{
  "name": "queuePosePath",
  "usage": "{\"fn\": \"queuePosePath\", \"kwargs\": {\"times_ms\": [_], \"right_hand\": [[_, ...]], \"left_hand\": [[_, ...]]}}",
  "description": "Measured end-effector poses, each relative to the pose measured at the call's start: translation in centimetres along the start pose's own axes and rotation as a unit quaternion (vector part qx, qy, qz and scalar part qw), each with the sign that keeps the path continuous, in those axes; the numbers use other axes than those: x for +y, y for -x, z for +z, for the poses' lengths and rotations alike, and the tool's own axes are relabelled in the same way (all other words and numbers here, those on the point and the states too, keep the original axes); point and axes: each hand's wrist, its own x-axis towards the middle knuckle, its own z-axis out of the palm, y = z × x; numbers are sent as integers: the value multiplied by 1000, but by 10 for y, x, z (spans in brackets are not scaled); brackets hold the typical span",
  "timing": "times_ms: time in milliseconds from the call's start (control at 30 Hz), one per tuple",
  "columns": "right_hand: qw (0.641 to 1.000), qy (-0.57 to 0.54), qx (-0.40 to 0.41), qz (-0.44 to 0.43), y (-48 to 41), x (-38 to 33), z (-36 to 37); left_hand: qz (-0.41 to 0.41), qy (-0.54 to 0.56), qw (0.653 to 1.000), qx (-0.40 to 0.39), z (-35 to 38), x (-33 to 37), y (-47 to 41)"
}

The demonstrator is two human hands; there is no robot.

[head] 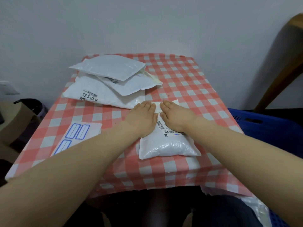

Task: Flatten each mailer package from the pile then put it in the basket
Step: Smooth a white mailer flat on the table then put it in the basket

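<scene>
A white bubble mailer (168,147) with a barcode label lies in the middle of the table. Its near end is puffed up. My left hand (142,117) and my right hand (176,115) rest palm down, side by side, on its far half, fingers flat and together, holding nothing. A pile of three white mailers (109,82) sits at the far left of the table, one marked 72-5-25. The blue plastic basket (268,126) stands to the right of the table, below its edge.
The table has a red and white checked cloth (188,79). A white sheet with blue-outlined labels (77,136) lies at the near left. A cardboard box (14,122) stands on the floor at left. A wooden chair leg (285,63) leans at right.
</scene>
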Motion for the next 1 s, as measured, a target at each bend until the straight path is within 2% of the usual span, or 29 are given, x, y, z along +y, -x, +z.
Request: {"fn": "queuePosePath", "kwargs": {"times_ms": [133, 200, 300, 400, 633, 867, 933, 1000], "right_hand": [[1000, 16, 11, 16, 2, -3, -6], [997, -63, 22, 40, 7, -8, -16], [974, -219, 13, 56, 29, -19, -21], [985, -166, -34, 29, 55, -36, -1], [997, -26, 53, 43, 62, -48, 26], [996, -27, 76, 41, 61, -47, 34], [995, -63, 62, 36, 61, -46, 33], [988, -148, 14, 37, 59, -43, 24]], "left_hand": [[-18, -5, 999, -32, -12, 3, 5], [-38, -18, 998, -53, -21, 5, 6], [-51, -17, 994, -93, -29, 1, 5], [-28, -35, 992, -117, -26, -2, 8], [-17, 11, 999, -49, -3, -4, 15], [-13, 22, 999, -34, 3, -5, 18], [-16, 27, 999, -37, 3, -6, 18], [-21, 39, 998, -53, 1, -7, 17]]}}
